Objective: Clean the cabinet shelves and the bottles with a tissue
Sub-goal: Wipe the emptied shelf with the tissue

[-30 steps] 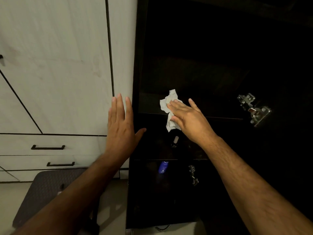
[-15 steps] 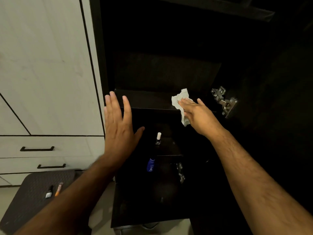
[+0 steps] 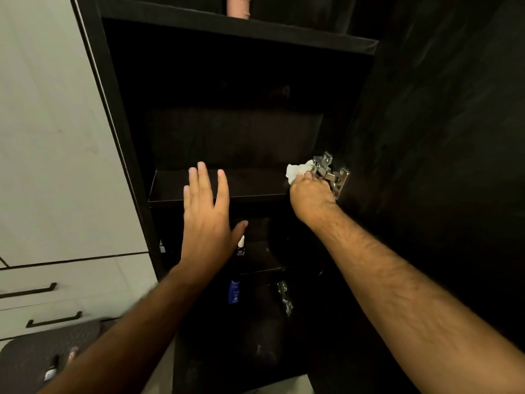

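Inside the dark cabinet [image 3: 119,115], the right hand [image 3: 311,200] was at the far right end of the middle shelf [image 3: 255,184], just beside the metal hinge [image 3: 331,173] of the open door [image 3: 440,166]. Its fingers were curled and closed around a crumpled white tissue [image 3: 298,169], which stuck out above the knuckles and touched the hinge plate. The tissue was pressed into the corner where the shelf met the right wall.

The left hand [image 3: 207,220] was open, with the fingers spread and straight and the thumb out to the side. It held nothing. Its fingertips [image 3: 202,169] lay over the front part of the same shelf, but I cannot tell whether they really touched the board or only stayed in front of it.

Below the left thumb, on a lower shelf, stood a small bottle with a white cap [image 3: 241,245], upright. Further down there was a blue bottle [image 3: 234,291], also upright, and near it a second hinge [image 3: 285,297]. On the top shelf a pale pink object [image 3: 238,5] was partly cut by the frame edge.

To the left of the cabinet were white doors and two drawers with dark handles [image 3: 28,291]. In the bottom left corner a dark textured seat [image 3: 31,356] carried some small items [image 3: 52,368], too blurred to identify.
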{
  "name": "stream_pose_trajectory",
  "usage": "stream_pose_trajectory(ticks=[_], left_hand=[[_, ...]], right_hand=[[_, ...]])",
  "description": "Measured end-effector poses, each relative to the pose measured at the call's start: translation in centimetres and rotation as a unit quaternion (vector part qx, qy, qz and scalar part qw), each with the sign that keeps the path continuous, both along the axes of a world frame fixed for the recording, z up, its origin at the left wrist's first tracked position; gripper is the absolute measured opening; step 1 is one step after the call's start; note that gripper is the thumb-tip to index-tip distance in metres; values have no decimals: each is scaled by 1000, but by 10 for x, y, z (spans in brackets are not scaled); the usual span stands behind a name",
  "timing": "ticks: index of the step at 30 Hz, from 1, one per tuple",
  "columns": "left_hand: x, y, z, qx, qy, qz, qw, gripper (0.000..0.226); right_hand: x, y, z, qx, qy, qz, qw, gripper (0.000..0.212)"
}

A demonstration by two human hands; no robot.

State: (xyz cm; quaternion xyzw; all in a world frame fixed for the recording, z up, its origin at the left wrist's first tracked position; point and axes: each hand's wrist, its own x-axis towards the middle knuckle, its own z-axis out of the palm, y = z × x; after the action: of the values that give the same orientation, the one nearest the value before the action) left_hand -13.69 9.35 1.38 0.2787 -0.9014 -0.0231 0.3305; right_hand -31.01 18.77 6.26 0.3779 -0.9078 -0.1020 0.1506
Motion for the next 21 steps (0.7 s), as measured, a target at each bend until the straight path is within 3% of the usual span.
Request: stream_pose_trajectory(ticks=[5,9,11,12,13,15,16,17,18,19,21], left_hand=[[-6,-8,15,1,-26,5,1000,104],[-9,-14,26,17,-22,-7,1000,99],[-11,-17,32,26,-22,-15,999,97],[-12,-19,36,31,-19,-21,999,96],[-13,-21,40,36,-16,-27,999,96],[-14,-26,48,44,-11,-43,998,94],[-14,-29,51,49,-7,-51,997,93],[-13,-32,54,53,-2,-60,997,92],[-13,-36,57,58,2,-67,996,92],[-13,-41,60,59,4,-74,995,92],[-13,-49,65,58,5,-89,994,91]], right_hand=[[-1,0,14,-16,-78,7,997,35],[0,-2,21,-168,-187,-28,967,33],[-1,-7,22,-276,-239,-18,931,31],[-2,-11,22,-343,-290,-24,893,27],[-2,-16,22,-426,-359,-35,830,22],[-3,-27,26,-615,-490,-83,612,15],[-3,-30,28,-687,-525,-107,491,17],[-3,-33,31,-740,-529,-123,397,22],[-3,-37,31,-777,-515,-128,338,25],[-1,-42,30,-802,-490,-131,313,27],[6,-57,21,-825,-445,-138,319,31]])
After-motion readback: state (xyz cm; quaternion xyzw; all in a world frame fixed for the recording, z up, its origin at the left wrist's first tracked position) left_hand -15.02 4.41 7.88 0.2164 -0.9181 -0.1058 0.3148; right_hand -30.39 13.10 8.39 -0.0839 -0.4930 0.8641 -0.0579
